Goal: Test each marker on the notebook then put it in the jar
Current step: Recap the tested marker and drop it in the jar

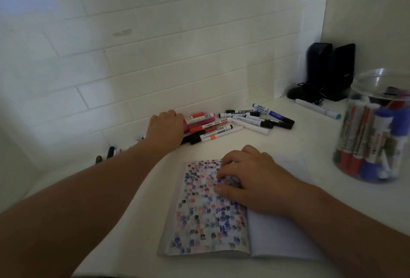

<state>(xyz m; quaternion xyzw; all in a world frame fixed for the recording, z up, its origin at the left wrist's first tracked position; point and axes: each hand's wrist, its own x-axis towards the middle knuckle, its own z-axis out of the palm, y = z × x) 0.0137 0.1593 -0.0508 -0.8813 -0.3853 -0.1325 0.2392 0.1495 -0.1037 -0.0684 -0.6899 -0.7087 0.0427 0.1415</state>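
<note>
Already the left hand [165,126] lies fingers-down on the whiteboard markers [208,126], its grip hidden; they run left-right, far of the notebook [206,218], where the right hand [248,180] rests loosely curled, nearer the jar [375,127].

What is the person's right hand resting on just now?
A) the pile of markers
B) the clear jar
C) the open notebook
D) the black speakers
C: the right hand lies on the dotted page of the open notebook, while the left hand reaches into the pile of markers and the clear jar stands untouched to the right.
</note>
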